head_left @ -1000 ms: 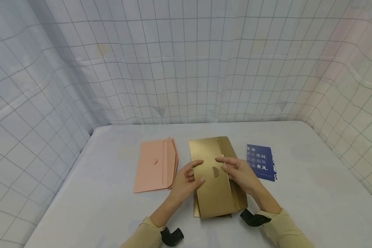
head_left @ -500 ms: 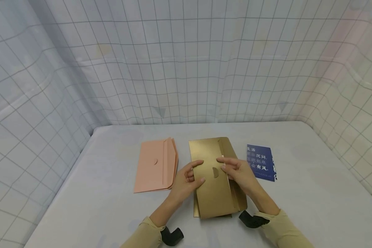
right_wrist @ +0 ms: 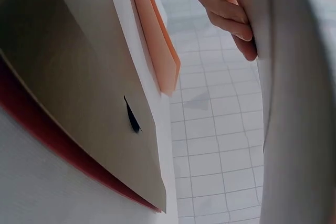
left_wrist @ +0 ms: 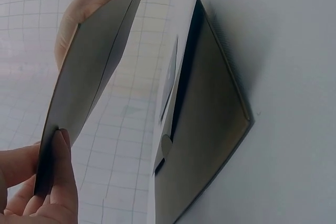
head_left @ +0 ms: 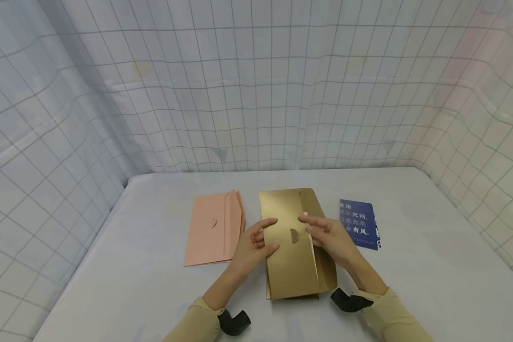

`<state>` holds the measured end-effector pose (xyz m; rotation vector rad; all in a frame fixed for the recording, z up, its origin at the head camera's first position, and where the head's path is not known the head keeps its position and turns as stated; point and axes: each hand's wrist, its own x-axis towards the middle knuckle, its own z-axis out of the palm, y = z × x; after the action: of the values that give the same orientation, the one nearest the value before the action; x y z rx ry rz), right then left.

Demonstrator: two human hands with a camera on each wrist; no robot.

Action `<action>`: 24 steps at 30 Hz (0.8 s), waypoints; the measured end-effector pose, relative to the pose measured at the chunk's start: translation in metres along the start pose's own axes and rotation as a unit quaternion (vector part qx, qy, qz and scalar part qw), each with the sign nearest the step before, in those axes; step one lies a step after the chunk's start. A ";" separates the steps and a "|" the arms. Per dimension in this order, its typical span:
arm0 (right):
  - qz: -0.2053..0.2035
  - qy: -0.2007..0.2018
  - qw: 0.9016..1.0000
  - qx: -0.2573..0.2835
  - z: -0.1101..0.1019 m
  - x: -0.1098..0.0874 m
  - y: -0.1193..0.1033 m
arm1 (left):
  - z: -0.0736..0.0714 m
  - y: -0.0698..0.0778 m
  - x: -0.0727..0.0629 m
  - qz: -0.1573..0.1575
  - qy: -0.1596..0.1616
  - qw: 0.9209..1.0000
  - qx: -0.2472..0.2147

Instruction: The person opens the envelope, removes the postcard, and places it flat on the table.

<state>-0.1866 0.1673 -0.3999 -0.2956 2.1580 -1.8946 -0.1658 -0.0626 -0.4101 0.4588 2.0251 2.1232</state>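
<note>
A gold envelope (head_left: 288,266), its flap side to the right, is raised above the table between both hands. My left hand (head_left: 250,247) pinches its left edge, thumb in front and other fingers behind. At the opening beside the flap, my right hand (head_left: 331,240) grips the edge with thumb and index finger; its other fingers are partly hidden behind. A thin pale strip shows along that opening. Below, in the left wrist view, a second gold envelope (left_wrist: 210,114) lies on the table, mostly covered by the raised one in the head view.
Pink envelopes (head_left: 207,228) lie to the left on the white table (head_left: 132,247). Dark blue cards (head_left: 361,225) with white lettering lie to the right, partly behind the right hand. In the right wrist view, a red edge (right_wrist: 58,140) shows under the lower gold envelope.
The raised gold envelope and my left hand have shifted slightly left. The pale strip along the opening shows longer. My right hand stays nearly in place.
</note>
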 end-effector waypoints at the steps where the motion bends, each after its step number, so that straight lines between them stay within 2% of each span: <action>1: -0.002 0.001 1.000 0.004 0.000 0.000 0.000 | -0.001 0.000 0.000 0.000 0.003 1.000 0.004; 6: -0.003 0.010 1.000 0.010 -0.003 -0.002 -0.001 | -0.003 0.001 0.000 -0.003 0.016 1.000 0.016; 19: 0.008 0.015 1.000 -0.002 -0.004 -0.001 -0.001 | -0.005 0.003 0.000 -0.014 0.010 1.000 0.013; 24: 0.008 0.013 1.000 -0.010 -0.005 -0.001 0.000 | -0.006 0.002 0.001 -0.015 0.014 0.999 0.028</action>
<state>-0.1875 0.1720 -0.3990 -0.2566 2.1903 -1.8797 -0.1684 -0.0683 -0.4081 0.4064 2.0988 2.0714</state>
